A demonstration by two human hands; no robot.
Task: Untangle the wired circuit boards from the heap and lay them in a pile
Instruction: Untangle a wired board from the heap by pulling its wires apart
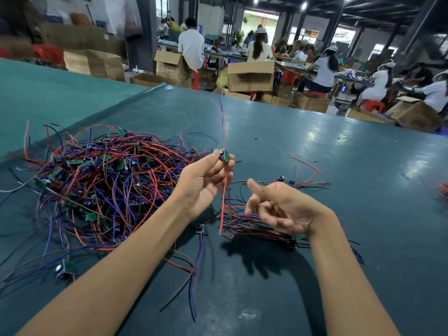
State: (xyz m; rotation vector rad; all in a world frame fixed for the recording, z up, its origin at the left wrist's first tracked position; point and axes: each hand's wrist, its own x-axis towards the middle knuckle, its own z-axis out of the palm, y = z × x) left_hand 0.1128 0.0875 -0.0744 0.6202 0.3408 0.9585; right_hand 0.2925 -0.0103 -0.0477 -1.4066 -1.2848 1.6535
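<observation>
Now left hand (206, 180) pinches one circuit board (225, 156), wires (224, 197) hanging vertical; pile (238, 224) sits right of it, under loosely curled, empty right hand (278, 209).

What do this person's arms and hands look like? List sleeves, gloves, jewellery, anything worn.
The left hand and right hand are both bare: no gloves, rings, watch or wristband show. No sleeve comes into view anywhere down to the picture's lower edge.
</observation>
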